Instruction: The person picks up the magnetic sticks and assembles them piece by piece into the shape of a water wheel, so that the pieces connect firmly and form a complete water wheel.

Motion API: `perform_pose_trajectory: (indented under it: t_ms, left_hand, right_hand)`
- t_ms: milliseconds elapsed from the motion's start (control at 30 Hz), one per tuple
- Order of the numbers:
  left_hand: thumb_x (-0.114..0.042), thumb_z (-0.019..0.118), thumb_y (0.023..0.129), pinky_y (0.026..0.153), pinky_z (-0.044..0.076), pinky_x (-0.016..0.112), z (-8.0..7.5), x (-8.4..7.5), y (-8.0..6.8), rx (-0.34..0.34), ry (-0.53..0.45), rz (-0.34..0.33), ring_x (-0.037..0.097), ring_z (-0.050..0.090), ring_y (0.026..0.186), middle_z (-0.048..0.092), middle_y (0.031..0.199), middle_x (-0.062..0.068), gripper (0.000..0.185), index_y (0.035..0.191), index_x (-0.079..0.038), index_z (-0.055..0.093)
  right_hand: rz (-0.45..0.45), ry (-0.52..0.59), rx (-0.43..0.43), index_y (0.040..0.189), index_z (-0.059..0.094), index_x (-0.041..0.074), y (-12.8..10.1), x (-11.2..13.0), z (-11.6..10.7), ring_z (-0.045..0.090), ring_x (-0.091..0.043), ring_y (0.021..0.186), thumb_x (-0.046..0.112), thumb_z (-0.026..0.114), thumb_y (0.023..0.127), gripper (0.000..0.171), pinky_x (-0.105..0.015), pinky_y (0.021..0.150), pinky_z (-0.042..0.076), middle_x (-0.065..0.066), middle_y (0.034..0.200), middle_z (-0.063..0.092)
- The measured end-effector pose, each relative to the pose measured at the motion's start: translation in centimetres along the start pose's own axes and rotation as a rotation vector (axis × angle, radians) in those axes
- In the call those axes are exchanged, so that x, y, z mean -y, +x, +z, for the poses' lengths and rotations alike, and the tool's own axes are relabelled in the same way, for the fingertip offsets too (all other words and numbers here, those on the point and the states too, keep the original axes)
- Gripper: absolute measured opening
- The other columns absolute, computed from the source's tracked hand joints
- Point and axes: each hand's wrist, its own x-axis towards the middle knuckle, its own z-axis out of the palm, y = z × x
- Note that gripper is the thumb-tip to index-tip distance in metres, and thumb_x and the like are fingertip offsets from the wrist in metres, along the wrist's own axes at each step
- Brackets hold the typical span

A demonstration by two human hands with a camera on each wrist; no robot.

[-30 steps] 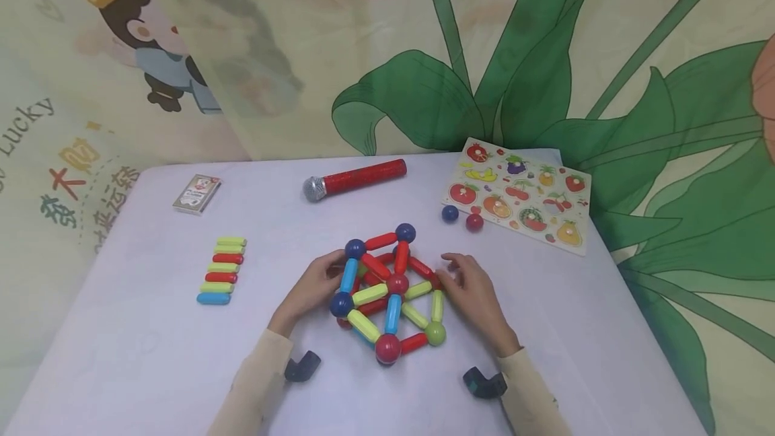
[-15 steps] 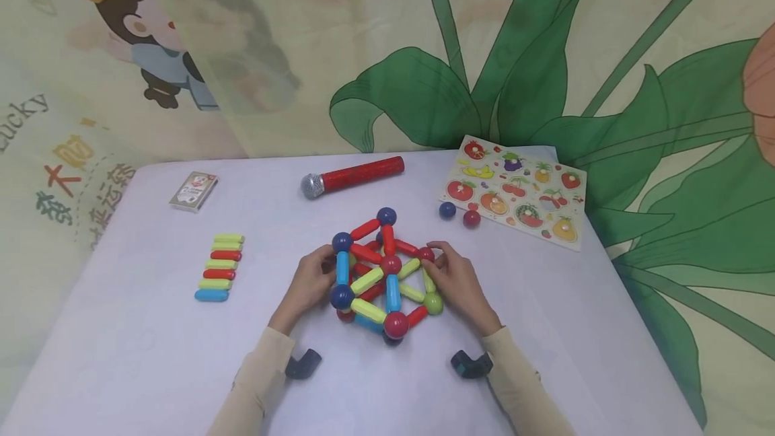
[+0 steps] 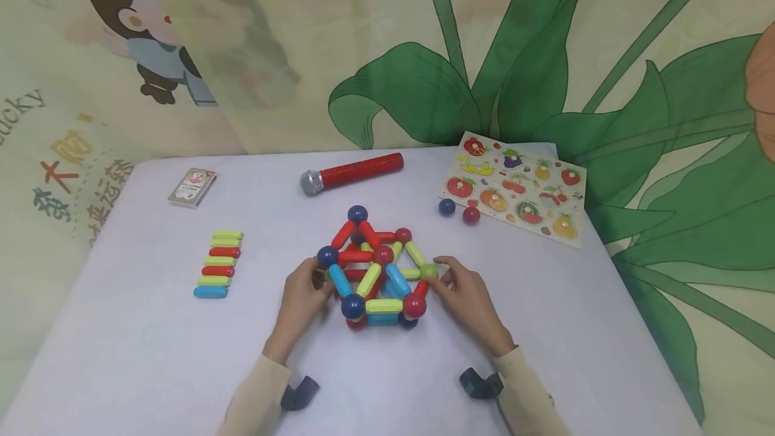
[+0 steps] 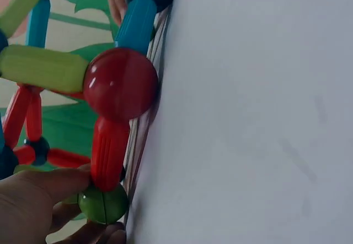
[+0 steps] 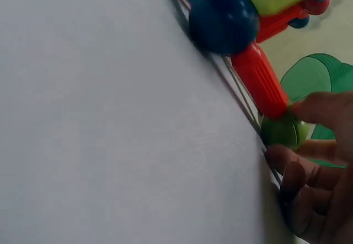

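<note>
Rod-and-ball structure (image 3: pixel 375 271), built of red, blue and yellow-green sticks joined by coloured balls, stands at the middle of the white table (image 3: pixel 121 355), and we hold it between both hands. At far left, the backdrop (image 3: pixel 36 153) bears the partly cut-off word "ucky" and Chinese characters that we cannot read with certainty. On the table we see a small card box (image 3: pixel 192 187), its print too small to read, then a row of spare sticks (image 3: pixel 219 264). Our left hand (image 3: pixel 303 298) curls its fingers against the structure's left side. Behind lies a red toy microphone (image 3: pixel 353 172). Our right hand (image 3: pixel 463 295) pinches a green ball (image 3: pixel 428 272) at the right corner. Two loose balls (image 3: pixel 458 210) lie beside a fruit puzzle board (image 3: pixel 514 190).
</note>
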Motion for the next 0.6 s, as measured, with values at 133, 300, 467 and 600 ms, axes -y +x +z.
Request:
perform_pose_trajectory:
  t_ms: [133,300,467,600]
  left_hand:
    - [-0.014,0.079,0.078,0.071,0.052,0.028,-0.3,0.1,-1.9,0.039,0.004,0.021,0.015,0.057,0.079,0.063,0.086,0.001,0.034,0.108,-0.009,0.064]
    - [-0.017,0.079,0.078,0.073,0.053,0.021,-0.4,-0.1,-3.9,0.203,-0.076,0.018,0.009,0.06,0.08,0.066,0.087,-0.008,0.031,0.106,-0.015,0.067]
    - [-0.015,0.073,0.084,0.077,0.053,0.02,-0.8,-0.2,-4.8,0.357,-0.127,0.039,0.01,0.064,0.087,0.069,0.097,-0.004,0.027,0.11,-0.014,0.066]
    - [-0.02,0.073,0.086,0.078,0.054,0.023,-2.0,0.3,-4.4,0.267,-0.12,-0.045,0.011,0.063,0.089,0.067,0.102,-0.003,0.03,0.113,-0.014,0.061]
  right_hand:
    - [-0.053,0.078,0.012,0.126,0.058,0.013,2.0,0.3,0.1,0.051,-0.015,0.059,0.026,0.063,0.093,0.036,-0.023,0.051,0.042,0.0,0.073,0.061]
    - [-0.099,0.141,0.098,0.127,0.056,0.011,5.7,0.9,-0.3,0.059,-0.017,0.071,0.025,0.061,0.094,0.037,-0.026,0.063,0.052,-0.007,0.087,0.065]
    - [-0.097,0.211,0.214,0.129,0.056,0.014,8.3,1.1,-0.9,0.063,-0.023,0.091,0.029,0.059,0.095,0.038,-0.034,0.08,0.056,-0.011,0.106,0.066]
    - [-0.116,0.234,0.199,0.13,0.055,0.014,8.1,0.2,-2.0,0.062,-0.024,0.097,0.026,0.056,0.097,0.035,-0.034,0.082,0.055,-0.011,0.112,0.064]
